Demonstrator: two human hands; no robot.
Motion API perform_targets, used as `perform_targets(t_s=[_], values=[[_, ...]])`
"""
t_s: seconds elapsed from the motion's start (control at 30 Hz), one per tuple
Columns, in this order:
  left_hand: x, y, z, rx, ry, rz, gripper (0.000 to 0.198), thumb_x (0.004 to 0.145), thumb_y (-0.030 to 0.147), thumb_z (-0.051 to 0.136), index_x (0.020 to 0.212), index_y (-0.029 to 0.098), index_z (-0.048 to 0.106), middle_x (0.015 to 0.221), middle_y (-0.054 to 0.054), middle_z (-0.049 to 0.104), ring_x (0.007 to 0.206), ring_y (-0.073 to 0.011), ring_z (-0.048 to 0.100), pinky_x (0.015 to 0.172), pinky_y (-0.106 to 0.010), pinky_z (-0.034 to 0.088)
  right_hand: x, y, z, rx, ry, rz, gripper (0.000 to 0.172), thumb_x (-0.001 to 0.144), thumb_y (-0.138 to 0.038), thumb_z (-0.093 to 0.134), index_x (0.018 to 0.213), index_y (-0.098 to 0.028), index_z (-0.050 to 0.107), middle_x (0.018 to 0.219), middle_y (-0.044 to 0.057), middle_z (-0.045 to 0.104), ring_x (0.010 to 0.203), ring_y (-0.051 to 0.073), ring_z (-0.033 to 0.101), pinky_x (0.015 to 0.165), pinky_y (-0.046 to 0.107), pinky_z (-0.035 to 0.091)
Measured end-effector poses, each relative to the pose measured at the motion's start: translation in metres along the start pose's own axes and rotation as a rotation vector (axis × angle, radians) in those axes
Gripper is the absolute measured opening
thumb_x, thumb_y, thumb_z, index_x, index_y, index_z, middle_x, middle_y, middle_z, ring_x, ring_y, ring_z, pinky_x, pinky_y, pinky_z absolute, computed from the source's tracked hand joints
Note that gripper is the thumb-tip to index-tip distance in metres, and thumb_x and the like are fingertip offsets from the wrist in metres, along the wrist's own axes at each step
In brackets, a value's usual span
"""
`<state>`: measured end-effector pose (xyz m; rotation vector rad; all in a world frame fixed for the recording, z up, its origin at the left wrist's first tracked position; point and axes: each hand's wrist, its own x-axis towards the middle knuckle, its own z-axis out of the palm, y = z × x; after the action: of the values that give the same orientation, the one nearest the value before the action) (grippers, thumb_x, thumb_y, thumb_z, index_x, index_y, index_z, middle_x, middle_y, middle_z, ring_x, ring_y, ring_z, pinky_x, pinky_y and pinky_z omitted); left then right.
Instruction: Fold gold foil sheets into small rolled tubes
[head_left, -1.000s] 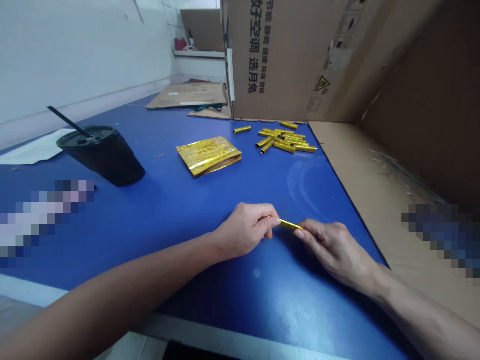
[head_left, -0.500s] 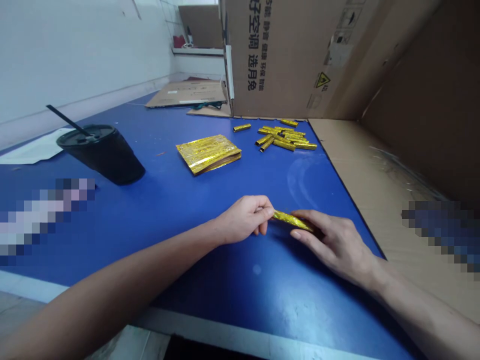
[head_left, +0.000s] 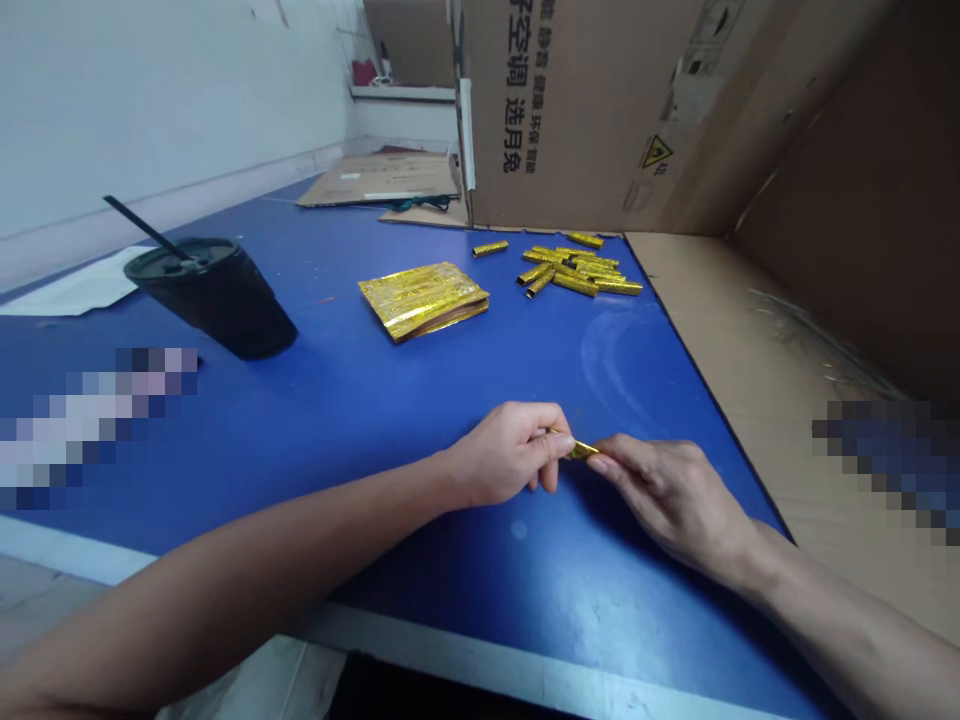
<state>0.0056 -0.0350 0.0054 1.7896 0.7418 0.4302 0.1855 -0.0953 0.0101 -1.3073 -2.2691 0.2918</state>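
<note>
Between my hands is a strip of shiny gold foil paper (head_left: pixel 583 450), only a short piece of it showing. My left hand (head_left: pixel 521 455) is closed, pinching its left end between thumb and fingers. The thumb and fingers of my right hand (head_left: pixel 667 500) pinch the other end. Beyond my hands lies a flat gold foil stack (head_left: pixel 424 300) with layered edges. To its right, several small gold foil tubes (head_left: pixel 576 282) form a loose pile, and a single gold tube (head_left: pixel 490 249) lies apart on the left.
A dark cup with a straw (head_left: pixel 225 300) stands on the blue table (head_left: pixel 480 580) at left, beside a white sheet (head_left: pixel 75 283). A large cardboard box (head_left: pixel 585 120) rises at the back right. Flat cardboard (head_left: pixel 382 180) lies at the back. Blurred patches cover both sides.
My right hand has closed its thumb and fingers on the gold strip, and less of it shows between my hands. My left hand appears slightly further right; the whole view has shifted a little.
</note>
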Motion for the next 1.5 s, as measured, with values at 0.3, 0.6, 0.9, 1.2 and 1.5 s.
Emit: perform_targets(t_s=[0.3,0.6,0.9,1.2,1.5], values=[[-0.001,0.002,-0.003,0.371,0.015,0.161,0.021,0.084,0.021,0.039,0.073,0.016,0.055,0.059,0.004,0.054,0.056,-0.0063,0.048,0.057,-0.017,0.035,0.002,0.001,-0.001,0.038,-0.104,0.068,0.032,0.089,-0.037,0.036,0.069,-0.019,0.053,0.048,-0.004,0.046,0.040,0.007,0.039,0.042,0.020,0.030],[0.001,0.006,-0.011,0.244,0.075,0.107,0.019,0.082,0.018,0.041,0.066,0.015,0.053,0.052,0.006,0.051,0.046,-0.0039,0.043,0.049,-0.015,0.033,0.005,0.004,-0.005,0.094,-0.088,0.198,0.042,0.087,-0.046,0.035,0.056,-0.019,0.044,0.047,-0.006,0.028,0.041,0.007,0.027,0.041,0.023,0.023],[0.005,0.001,-0.011,0.003,0.022,0.012,0.014,0.082,0.022,0.041,0.075,0.015,0.052,0.052,0.004,0.054,0.042,-0.0053,0.046,0.044,-0.016,0.036,0.005,0.009,-0.003,0.234,0.071,0.267,0.039,0.085,-0.043,0.042,0.054,-0.018,0.046,0.046,-0.006,0.031,0.043,0.007,0.028,0.042,0.023,0.024],[-0.001,0.004,0.000,-0.030,-0.220,-0.056,0.018,0.076,0.030,0.054,0.071,0.013,0.057,0.063,0.001,0.057,0.056,-0.0073,0.052,0.054,-0.018,0.040,0.007,0.007,-0.010,0.398,-0.012,0.289,0.042,0.083,-0.043,0.044,0.050,-0.020,0.032,0.050,-0.006,0.022,0.045,0.007,0.021,0.040,0.022,0.021],[-0.002,0.005,0.010,-0.142,-0.047,-0.096,0.016,0.074,0.025,0.052,0.063,0.015,0.049,0.055,0.003,0.055,0.050,-0.0068,0.047,0.049,-0.019,0.037,0.005,0.001,-0.005,0.553,-0.098,0.324,0.040,0.084,-0.046,0.040,0.055,-0.019,0.038,0.051,-0.006,0.032,0.046,0.007,0.027,0.040,0.022,0.023]])
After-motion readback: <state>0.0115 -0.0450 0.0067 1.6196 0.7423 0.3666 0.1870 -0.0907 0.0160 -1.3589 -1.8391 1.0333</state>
